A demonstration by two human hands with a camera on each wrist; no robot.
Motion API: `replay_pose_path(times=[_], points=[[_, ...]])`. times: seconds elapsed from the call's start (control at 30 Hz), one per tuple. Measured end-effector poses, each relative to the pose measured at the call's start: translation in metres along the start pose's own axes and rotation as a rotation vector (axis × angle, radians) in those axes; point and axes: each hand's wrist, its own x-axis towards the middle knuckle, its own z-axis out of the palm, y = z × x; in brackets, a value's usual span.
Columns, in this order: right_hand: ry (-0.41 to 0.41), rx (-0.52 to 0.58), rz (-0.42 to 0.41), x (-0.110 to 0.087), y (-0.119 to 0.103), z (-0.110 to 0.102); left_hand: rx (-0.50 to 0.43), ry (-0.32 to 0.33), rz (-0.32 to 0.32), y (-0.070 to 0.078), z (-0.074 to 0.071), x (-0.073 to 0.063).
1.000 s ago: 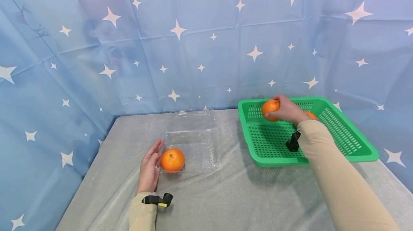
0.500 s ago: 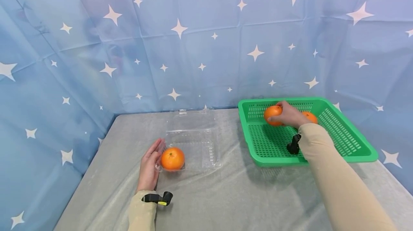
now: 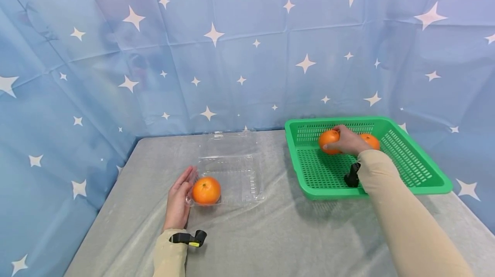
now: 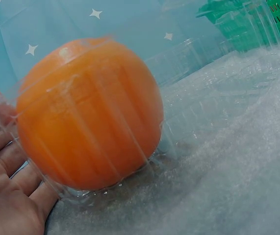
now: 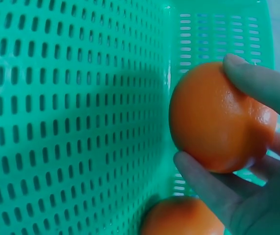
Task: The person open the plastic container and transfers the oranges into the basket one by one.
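Note:
My right hand (image 3: pixel 348 139) grips an orange (image 5: pixel 218 120) inside the green basket (image 3: pixel 406 190), its thumb and fingers spread round the fruit. A second orange (image 3: pixel 370 141) lies in the basket behind that hand; the right wrist view shows part of it at the lower edge. On the left, a clear plastic clamshell box (image 3: pixel 236 178) stands with its lid folded back. One orange (image 3: pixel 206 190) sits in the box's near left corner. My left hand (image 3: pixel 178 199) rests along the box's left side, fingers extended against the outside of the clear wall (image 4: pixel 81 193).
A grey cloth (image 3: pixel 278 238) covers the table. The blue star-patterned curtain (image 3: pixel 247 62) hangs right behind the box and basket, and along the left side. Black wrist cameras sit on both sleeves.
My right hand has lowered its orange deeper into the basket and slightly to the right. More of the second orange shows now. The left hand and the box have stayed put.

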Motion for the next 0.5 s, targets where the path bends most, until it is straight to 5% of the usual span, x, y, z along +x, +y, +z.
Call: replay_pose_path(times=[0.5], points=[[0.011, -0.062, 0.019, 0.005, 0.021, 0.001, 0.01, -0.003, 0.0, -0.001, 0.0, 0.002]])
